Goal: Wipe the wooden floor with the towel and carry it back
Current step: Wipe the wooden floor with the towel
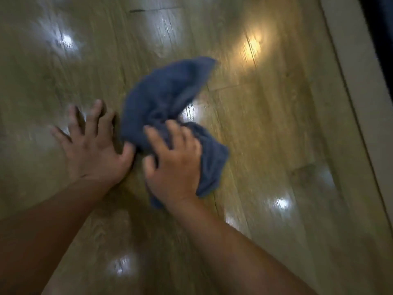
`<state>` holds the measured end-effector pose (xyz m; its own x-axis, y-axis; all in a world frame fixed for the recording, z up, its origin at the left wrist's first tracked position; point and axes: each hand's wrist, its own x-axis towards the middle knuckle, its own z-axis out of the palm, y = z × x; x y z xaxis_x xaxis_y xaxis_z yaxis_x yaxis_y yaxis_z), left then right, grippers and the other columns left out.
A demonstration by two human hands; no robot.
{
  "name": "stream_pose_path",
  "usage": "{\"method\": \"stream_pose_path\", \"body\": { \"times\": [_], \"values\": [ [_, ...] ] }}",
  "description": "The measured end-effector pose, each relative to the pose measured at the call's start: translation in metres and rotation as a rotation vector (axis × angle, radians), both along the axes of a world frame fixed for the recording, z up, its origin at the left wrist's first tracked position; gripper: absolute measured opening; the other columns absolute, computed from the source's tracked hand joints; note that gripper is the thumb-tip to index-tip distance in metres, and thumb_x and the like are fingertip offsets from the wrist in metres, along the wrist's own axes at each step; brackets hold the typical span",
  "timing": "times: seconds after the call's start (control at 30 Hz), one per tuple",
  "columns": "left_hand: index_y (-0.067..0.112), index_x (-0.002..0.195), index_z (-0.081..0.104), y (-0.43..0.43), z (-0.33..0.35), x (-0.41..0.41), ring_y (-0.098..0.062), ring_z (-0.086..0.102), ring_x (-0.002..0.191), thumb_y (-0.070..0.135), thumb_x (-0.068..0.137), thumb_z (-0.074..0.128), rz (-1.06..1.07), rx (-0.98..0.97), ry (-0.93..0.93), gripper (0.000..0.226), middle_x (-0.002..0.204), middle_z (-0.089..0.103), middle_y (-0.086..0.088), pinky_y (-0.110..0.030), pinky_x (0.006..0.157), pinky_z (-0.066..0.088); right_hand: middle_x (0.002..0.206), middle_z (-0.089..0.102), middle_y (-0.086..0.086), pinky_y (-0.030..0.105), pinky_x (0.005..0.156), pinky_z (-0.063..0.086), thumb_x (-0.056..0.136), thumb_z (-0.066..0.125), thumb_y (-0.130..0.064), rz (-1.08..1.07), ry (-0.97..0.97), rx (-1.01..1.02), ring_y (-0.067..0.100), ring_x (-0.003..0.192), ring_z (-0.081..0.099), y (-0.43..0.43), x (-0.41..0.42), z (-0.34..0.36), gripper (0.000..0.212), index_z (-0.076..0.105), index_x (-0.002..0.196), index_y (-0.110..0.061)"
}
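Below you the wooden floor point(265, 135) fills nearly the whole view, its greenish-brown planks running away from you at a slant, glossy and dotted with bright reflections of lights point(253, 42), one warm and the others white. Along the right side a pale strip point(361, 103), a skirting or a frame, I cannot tell which, runs beside the planks, and past it in the top right corner there is a dark edge point(380, 28) too blurred to name. The whole picture is smeared, so fine grain and seams are hard to read. The towel point(165, 90) is dark blue and lies on the floor near the middle of the view, crumpled. One broad flap spreads away from you and to the right, a smaller bunch sticks out on the right of your wrist, and a short end shows under the heel of your palm. Your two bare forearms come in from the bottom corners and meet close together at the cloth. Your right hand point(174, 165) is on top of the towel's bunched middle, palm down, with the fingers curled into the fabric so that it has the cloth gathered in its grasp. Your left hand point(93, 145) lies just left of the towel, palm down toward the planks, fingers spread wide and straight, holding nothing. Its thumb reaches to the towel's near left edge, and I cannot tell whether it touches the cloth.
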<state>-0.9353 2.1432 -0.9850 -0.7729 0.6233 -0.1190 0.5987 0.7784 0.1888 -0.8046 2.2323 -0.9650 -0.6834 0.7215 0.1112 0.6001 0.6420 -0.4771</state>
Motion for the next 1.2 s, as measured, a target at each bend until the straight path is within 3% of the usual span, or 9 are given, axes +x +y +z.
{"method": "stream_pose_path", "body": {
  "times": [0.17,0.33,0.47,0.6,0.7,0.8,0.87,1.0,1.2],
  "values": [
    [0.014,0.133,0.044,-0.001,-0.001,0.001,-0.039,0.014,0.15,0.052,0.082,0.046,0.018,0.029,0.03,0.064,0.156,0.038,-0.006,-0.073,0.113,0.004,0.141,0.057,0.009,0.047,0.099,0.043,0.079,0.052,-0.033,0.291,0.0,0.004,0.033,0.123,0.054,0.059,0.047,0.0,0.055,0.064,0.132,-0.028],
    [0.019,0.131,0.044,-0.002,0.005,0.007,-0.036,0.014,0.15,0.058,0.084,0.039,0.053,0.051,0.063,0.061,0.157,0.035,-0.003,-0.071,0.115,0.003,0.143,0.051,0.018,0.048,0.113,0.036,0.081,0.033,-0.045,-0.286,-0.214,-0.033,0.038,0.131,0.048,0.24,0.258,0.006,0.071,0.048,0.144,-0.016],
    [0.008,0.134,0.038,0.005,0.005,0.006,-0.045,0.024,0.144,0.051,0.093,0.03,-0.053,-0.113,0.093,0.059,0.155,0.032,-0.016,-0.071,0.115,0.009,0.143,0.048,0.026,0.052,0.112,0.034,0.078,0.03,-0.052,-0.655,-0.237,-0.039,0.047,0.128,0.047,0.217,0.287,0.011,0.081,0.045,0.146,-0.01],
    [0.007,0.134,0.043,0.02,0.041,0.016,-0.046,0.036,0.133,0.054,0.09,0.014,-0.071,-0.487,0.052,0.071,0.144,0.042,-0.022,-0.066,0.11,0.026,0.142,0.052,0.015,0.05,0.107,0.032,0.076,0.045,-0.038,-0.343,-0.144,0.057,0.041,0.12,0.049,0.036,0.207,0.003,0.059,0.061,0.132,-0.024],
    [0.012,0.127,0.052,-0.005,0.075,0.074,-0.043,0.045,0.125,0.055,0.083,0.028,-0.035,-0.463,-0.094,0.066,0.134,0.05,-0.019,-0.059,0.104,0.037,0.142,0.05,0.004,0.05,0.105,0.038,0.074,0.059,-0.038,0.099,-0.133,-0.087,0.031,0.121,0.045,-0.106,0.179,0.014,0.052,0.061,0.126,-0.034],
    [0.018,0.132,0.048,-0.084,0.106,0.145,-0.043,0.051,0.12,0.052,0.08,0.05,0.078,-0.291,-0.261,0.062,0.136,0.05,-0.019,-0.052,0.101,0.044,0.145,0.05,0.001,0.051,0.103,0.043,0.077,0.062,-0.035,0.343,-0.116,-0.199,0.029,0.125,0.045,-0.117,0.175,0.021,0.047,0.063,0.124,-0.036],
    [0.027,0.155,0.024,-0.107,0.113,0.187,-0.042,0.038,0.138,0.048,0.076,0.076,0.143,-0.357,-0.444,0.097,0.159,0.024,-0.019,-0.05,0.11,0.038,0.142,0.056,0.005,0.051,0.096,0.048,0.074,0.06,-0.035,0.352,-0.135,-0.167,0.032,0.121,0.052,-0.073,0.197,0.011,0.048,0.067,0.122,-0.034],
    [0.056,0.145,-0.026,-0.07,0.079,0.227,-0.049,-0.004,0.149,0.07,0.05,0.085,0.016,-0.498,-0.578,0.147,0.159,-0.036,0.005,-0.068,0.116,0.019,0.141,0.056,0.015,0.055,0.097,0.048,0.077,0.046,-0.037,-0.022,-0.202,0.052,0.04,0.119,0.057,0.085,0.296,-0.003,0.056,0.063,0.13,-0.025],
    [0.055,0.147,-0.024,-0.047,0.07,0.232,-0.058,-0.026,0.14,0.044,0.061,0.093,0.11,-0.445,-0.619,0.145,0.155,-0.042,0.01,-0.075,0.108,0.016,0.155,0.032,0.022,0.056,0.115,0.026,0.087,0.036,-0.04,-0.703,-0.371,-0.011,0.045,0.137,0.034,0.205,0.336,0.009,0.065,0.036,0.151,-0.025]
  ]
}}
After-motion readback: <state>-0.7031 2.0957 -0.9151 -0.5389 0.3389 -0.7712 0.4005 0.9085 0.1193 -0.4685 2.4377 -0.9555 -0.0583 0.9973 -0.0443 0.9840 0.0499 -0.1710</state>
